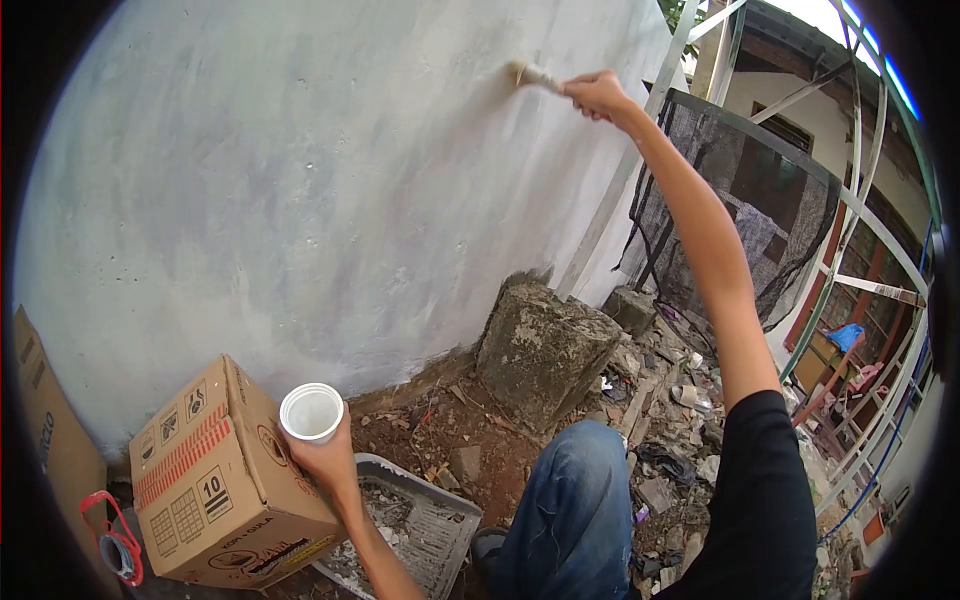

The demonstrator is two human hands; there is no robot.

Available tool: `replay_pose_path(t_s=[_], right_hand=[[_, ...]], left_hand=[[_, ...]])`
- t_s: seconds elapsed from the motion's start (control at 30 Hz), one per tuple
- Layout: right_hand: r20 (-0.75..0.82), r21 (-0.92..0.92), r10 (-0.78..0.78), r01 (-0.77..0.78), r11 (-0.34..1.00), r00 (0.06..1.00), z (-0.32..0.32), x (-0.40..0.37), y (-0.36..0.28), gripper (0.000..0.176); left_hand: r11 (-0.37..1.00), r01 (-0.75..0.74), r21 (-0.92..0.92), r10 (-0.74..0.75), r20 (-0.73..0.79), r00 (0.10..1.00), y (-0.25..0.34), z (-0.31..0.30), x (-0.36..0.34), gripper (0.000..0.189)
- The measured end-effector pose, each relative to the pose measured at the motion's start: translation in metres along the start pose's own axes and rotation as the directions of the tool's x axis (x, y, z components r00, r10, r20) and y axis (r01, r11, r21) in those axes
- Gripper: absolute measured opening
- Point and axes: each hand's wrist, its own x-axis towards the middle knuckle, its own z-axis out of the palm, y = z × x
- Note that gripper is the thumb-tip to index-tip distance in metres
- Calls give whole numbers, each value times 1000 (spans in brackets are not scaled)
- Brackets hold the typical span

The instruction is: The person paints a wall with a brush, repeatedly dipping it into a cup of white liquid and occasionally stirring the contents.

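Note:
My right hand (598,95) is closed around the handle of a paintbrush (537,77), arm stretched out high to the right. The brush's bristles are at the surface of a wall (300,200) streaked with whitish paint. Down at the lower left, my left hand (325,455) is wrapped round a white plastic cup (311,413), held upright with its mouth facing me. Whitish colour shows inside the cup. Right behind that hand stands a cardboard box (215,480), and a grey paint tray (440,505) with white residue lies below the forearm.
A rough concrete block (545,350) sits against the wall's foot. Rubble and litter (665,465) cover the ground to the right. Dark netting (690,200) and a metal frame (850,220) stand beyond my right arm. A red-handled object (117,545) lies left of the box.

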Motion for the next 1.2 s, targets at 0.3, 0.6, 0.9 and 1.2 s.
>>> replay_pose_path(t_s=[0.3,0.6,0.9,1.2], right_hand=[[-205,-178,-187,151,972,961,62,4,-13,32],[306,-137,19,25,990,952,72,-82,-17,25],[39,-69,186,-183,981,982,29,-12,-55,21],[-235,128,-43,75,989,971,57,-19,-33,24]], left_hand=[[1000,11,-17,-11,-12,1000,-6,2,3,61],[1000,9,-30,-8,19,1000,-6,-4,4,61],[998,31,-50,-30,11,999,-3,-4,3,58],[998,36,-51,-34,27,999,0,-4,2,57]])
